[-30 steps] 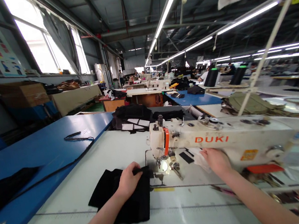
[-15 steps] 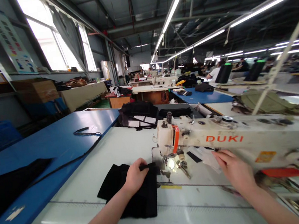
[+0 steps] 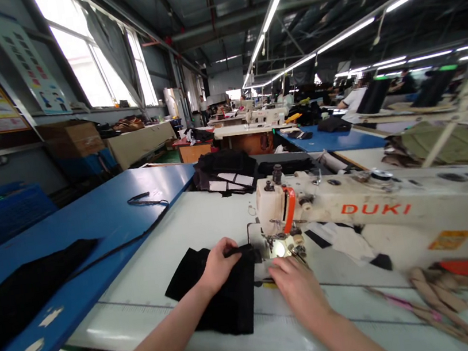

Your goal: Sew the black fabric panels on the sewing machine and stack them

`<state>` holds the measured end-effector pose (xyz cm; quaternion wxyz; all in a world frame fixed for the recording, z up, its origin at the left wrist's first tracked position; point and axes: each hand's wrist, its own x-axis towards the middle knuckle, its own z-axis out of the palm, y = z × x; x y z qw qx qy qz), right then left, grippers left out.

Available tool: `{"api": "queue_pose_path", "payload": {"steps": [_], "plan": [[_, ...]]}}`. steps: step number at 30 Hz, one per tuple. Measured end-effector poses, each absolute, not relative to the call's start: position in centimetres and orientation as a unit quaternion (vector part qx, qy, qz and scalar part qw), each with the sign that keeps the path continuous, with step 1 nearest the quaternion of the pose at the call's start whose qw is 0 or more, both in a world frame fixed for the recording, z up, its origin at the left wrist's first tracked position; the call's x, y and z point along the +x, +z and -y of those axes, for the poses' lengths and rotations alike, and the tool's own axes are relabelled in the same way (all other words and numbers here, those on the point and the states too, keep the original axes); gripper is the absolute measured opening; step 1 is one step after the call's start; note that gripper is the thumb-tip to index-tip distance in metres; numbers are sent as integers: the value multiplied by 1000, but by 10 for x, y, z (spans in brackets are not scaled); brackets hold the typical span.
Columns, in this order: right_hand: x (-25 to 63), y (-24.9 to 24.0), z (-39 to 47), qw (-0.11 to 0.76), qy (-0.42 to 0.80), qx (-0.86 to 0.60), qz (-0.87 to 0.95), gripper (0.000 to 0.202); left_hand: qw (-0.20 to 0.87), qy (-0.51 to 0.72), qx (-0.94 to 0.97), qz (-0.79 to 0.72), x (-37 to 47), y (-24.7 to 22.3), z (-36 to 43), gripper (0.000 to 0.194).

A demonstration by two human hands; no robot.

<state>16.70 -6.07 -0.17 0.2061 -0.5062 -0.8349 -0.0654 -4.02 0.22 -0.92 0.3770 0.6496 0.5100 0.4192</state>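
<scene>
A flat piece of black fabric (image 3: 235, 309) lies on the pale sewing table, left of the needle. My left hand (image 3: 220, 265) is closed on its upper edge, thumb and fingers pinching a fold. My right hand (image 3: 299, 289) is just in front of the lit needle area (image 3: 278, 249) of the sewing machine (image 3: 329, 204). Its fingers are bent together and point toward the fabric's right edge; whatever they pinch is hidden. Behind that hand, white and black scraps (image 3: 350, 241) lie under the machine arm.
On the left runs a blue table (image 3: 113, 215) with dark cloth (image 3: 36, 290) and a black strip (image 3: 149, 225). Black pieces with white labels (image 3: 224, 168) are piled behind the sewing table. Beige straps (image 3: 443, 297) lie at the right. Co-workers sit farther back.
My right hand has moved left from the white scraps under the machine arm to the front of the needle. My left hand stays on the black fabric. The view has turned slightly left.
</scene>
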Motion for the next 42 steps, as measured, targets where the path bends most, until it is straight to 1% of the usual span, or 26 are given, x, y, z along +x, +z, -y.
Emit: {"api": "queue_pose_path", "payload": {"steps": [2,4,7,10,12,17,22,25,36,42], "plan": [[164,2,62,196,-39,-501,842,17,417,438,636,-480,-42,-8,-3,19],[166,6,66,201,-17,-494,846,24,445,445,631,-454,-43,-3,-4,22],[179,10,72,219,9,-489,844,31,458,425,646,-438,-42,10,-2,18],[196,10,73,240,38,-488,839,31,468,400,655,-438,-40,21,0,13],[201,9,73,232,54,-488,840,30,472,384,660,-440,-38,24,0,13],[193,8,74,181,41,-479,858,22,438,341,704,-443,-26,16,-1,16],[187,10,77,172,24,-486,856,20,381,253,741,-492,-19,7,-4,20],[189,11,78,168,24,-485,858,21,354,224,751,-510,-17,9,-4,21],[190,11,77,171,28,-482,859,25,336,231,744,-529,-15,12,-6,21],[192,9,77,193,31,-483,854,23,326,234,747,-530,-15,11,-6,22]]}}
